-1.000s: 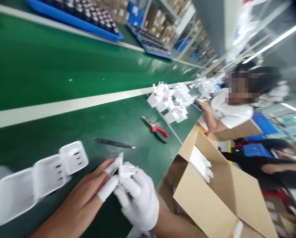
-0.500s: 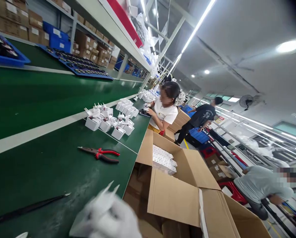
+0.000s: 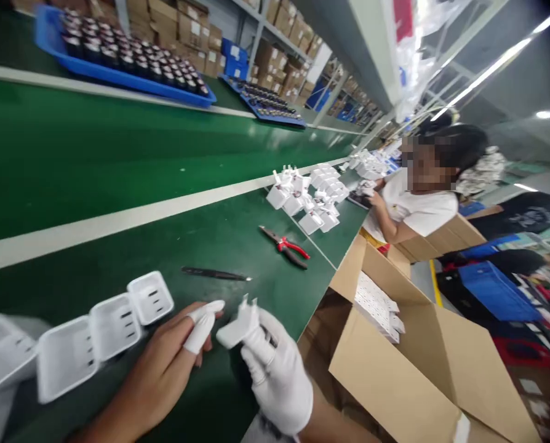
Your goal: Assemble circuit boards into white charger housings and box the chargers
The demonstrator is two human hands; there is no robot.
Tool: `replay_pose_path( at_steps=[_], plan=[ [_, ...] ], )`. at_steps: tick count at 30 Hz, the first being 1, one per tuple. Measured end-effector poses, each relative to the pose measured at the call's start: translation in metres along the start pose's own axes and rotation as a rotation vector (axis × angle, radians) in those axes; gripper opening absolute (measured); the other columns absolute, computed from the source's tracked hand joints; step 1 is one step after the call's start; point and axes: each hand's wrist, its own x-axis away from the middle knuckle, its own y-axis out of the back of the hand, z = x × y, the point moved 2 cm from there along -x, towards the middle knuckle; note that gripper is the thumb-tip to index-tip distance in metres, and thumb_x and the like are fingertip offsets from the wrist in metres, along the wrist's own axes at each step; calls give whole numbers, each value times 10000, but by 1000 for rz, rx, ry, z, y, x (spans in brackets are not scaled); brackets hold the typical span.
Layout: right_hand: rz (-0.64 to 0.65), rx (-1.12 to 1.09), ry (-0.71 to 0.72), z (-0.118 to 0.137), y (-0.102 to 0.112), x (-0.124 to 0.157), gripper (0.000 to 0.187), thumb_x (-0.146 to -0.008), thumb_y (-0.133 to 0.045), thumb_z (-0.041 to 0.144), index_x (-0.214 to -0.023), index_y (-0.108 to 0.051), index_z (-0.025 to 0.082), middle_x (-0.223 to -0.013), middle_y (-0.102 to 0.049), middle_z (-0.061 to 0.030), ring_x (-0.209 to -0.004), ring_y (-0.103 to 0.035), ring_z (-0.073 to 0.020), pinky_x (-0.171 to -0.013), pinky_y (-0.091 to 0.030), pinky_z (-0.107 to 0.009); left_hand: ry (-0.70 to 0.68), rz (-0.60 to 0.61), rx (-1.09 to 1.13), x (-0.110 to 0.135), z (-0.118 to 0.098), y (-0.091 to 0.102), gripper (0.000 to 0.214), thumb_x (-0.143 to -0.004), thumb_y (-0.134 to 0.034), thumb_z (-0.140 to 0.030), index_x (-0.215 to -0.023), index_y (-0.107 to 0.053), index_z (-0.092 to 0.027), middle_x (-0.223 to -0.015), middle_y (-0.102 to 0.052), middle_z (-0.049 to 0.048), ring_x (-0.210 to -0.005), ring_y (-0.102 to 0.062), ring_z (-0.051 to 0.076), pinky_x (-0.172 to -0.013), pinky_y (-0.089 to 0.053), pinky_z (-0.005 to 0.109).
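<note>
My right hand, in a white glove, grips a small white plug part with metal prongs sticking up. Beside it my left hand is bare, with white finger cots on the index and thumb tips; its fingers stretch toward the part without holding it. Just left of that hand a row of white charger shells lies on the green belt. Black tweezers rest on the belt a little beyond my hands.
Red-handled pliers lie farther along. A cluster of white chargers stands past them, in front of a seated person. An open cardboard box holding white parts sits at the right. Blue trays line the far side.
The view swung up toward the ceiling and back down. My left hand has come off the white part, which now sits in my gloved right hand alone.
</note>
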Motion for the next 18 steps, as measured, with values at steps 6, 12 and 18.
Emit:
replay_pose_path(
  at_steps=[6, 12, 18],
  plan=[
    [-241, -361, -198, -5, 26, 5, 216, -901, -610, 219, -1027, -752, 321, -1316, -636, -53, -1217, -601, -271, -1038, -484, -453, -20, 24, -10, -4, -32, 3, 351, -980, -316, -320, -868, -609, -164, -776, -605, 38, -596, -549, 127, -551, -472, 253],
    [9, -672, -544, -11, 19, -18, 244, -750, -806, 357, -974, -770, 268, -1321, -629, -76, -1149, -634, -261, -938, -543, -374, -32, 45, -8, -6, -34, 3, 331, -951, -330, -267, -803, -605, -155, -813, -595, 58, -640, -546, 145, -557, -444, 274],
    [236, -740, -706, -10, 26, -41, 429, -662, -866, 394, -1046, -753, 242, -1167, -706, -67, -989, -686, -216, -862, -571, -329, -51, 31, -88, -5, -35, 3, 305, -952, -350, -250, -781, -593, -181, -899, -634, 60, -686, -555, 147, -606, -442, 278]
  ],
)
